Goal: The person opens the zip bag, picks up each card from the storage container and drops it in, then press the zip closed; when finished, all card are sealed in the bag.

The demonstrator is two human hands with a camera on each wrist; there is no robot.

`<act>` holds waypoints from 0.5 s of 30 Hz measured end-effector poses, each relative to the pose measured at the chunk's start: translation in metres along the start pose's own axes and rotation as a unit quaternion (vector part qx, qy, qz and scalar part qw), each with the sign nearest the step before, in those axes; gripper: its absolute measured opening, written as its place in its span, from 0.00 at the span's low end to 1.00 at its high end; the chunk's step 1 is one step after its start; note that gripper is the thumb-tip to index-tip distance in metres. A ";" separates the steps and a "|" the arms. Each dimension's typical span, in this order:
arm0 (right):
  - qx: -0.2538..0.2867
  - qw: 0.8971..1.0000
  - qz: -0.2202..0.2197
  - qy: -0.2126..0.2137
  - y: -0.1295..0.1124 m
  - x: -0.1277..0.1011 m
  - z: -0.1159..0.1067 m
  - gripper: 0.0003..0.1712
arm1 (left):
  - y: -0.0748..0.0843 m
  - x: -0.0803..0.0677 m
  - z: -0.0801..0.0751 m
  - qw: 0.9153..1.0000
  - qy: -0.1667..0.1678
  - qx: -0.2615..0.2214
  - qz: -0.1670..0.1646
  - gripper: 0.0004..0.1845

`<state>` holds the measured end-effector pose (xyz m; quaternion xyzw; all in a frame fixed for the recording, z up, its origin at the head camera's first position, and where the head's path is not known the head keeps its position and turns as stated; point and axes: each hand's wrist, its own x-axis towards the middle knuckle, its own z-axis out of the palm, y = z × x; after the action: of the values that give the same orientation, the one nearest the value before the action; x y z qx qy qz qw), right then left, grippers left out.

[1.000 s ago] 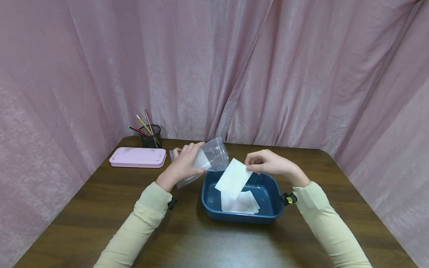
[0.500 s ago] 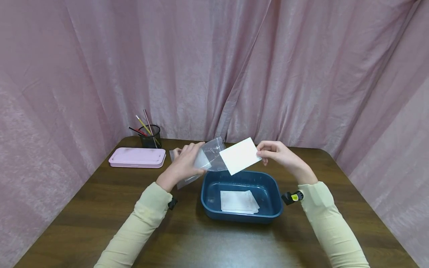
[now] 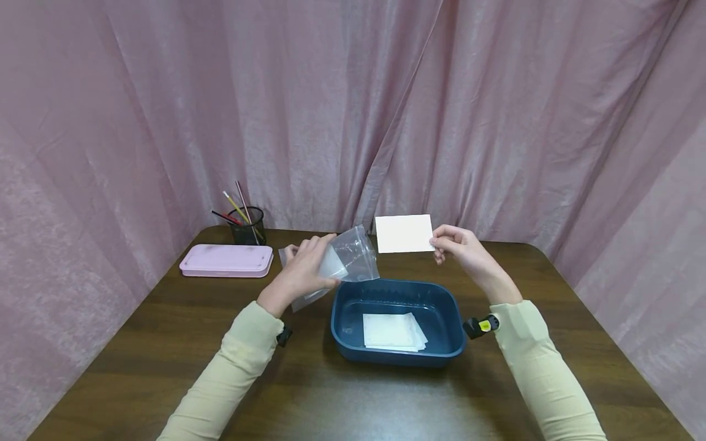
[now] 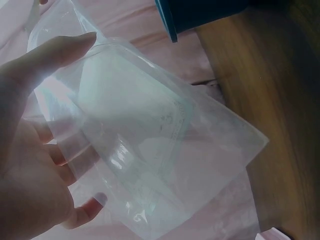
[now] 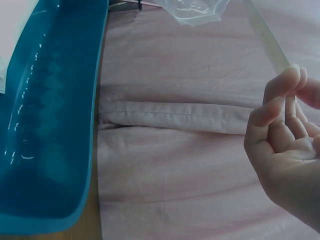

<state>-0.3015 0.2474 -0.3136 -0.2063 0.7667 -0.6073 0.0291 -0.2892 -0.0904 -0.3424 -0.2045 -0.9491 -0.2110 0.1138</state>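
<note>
We hold a white rectangular card [image 3: 404, 233] by its right edge, pinched between the fingers and thumb of our right hand [image 3: 460, 252]. The card is raised above the far rim of the dark blue plastic tray [image 3: 342, 318], level and facing the head camera, just to the right of the mouth of the bag and not touching it. In the right wrist view the card shows only edge-on as a thin pale strip [image 5: 267, 37] running up from the fingertips [image 5: 285, 82].

Our left hand [image 3: 302, 272] grips a clear plastic zip bag [image 3: 353, 256], fingers curled round its near side, with the open mouth turned toward the card. The left wrist view shows the bag [image 4: 165, 150] spread wide by the fingers [image 4: 55, 50], with a pale sheet visible through the film.

Inside the tray a small stack of white sheets [image 3: 393, 332] lies flat on the bottom. The tray sits on the dark wooden tabletop [image 3: 331, 398].

At the far left of the tabletop: a flat pink lidded box [image 3: 227, 259], and behind it a black mesh pen cup [image 3: 247, 225] holding several pencils. Pink curtain [image 3: 353, 110] closes off the back and sides.
</note>
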 end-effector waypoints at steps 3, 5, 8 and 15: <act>0.003 1.000 0.010 0.013 0.001 0.000 0.000 0.06 | 0.001 0.001 -0.001 1.000 0.000 -0.002 -0.001 0.50; 0.001 1.000 0.021 0.019 0.003 0.001 0.002 0.07 | 0.001 0.001 -0.001 1.000 -0.001 -0.004 -0.003 0.50; -0.008 0.999 0.038 0.021 0.004 0.001 0.006 0.08 | 0.001 0.000 -0.002 1.000 -0.001 -0.003 -0.004 0.50; -0.022 0.998 0.052 0.003 0.007 0.004 0.018 0.08 | 0.001 0.001 -0.002 1.000 0.002 0.001 0.000 0.50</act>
<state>-0.3017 0.2313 -0.3242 -0.1654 0.7895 -0.5886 0.0539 -0.2893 -0.0900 -0.3398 -0.2041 -0.9492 -0.2100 0.1155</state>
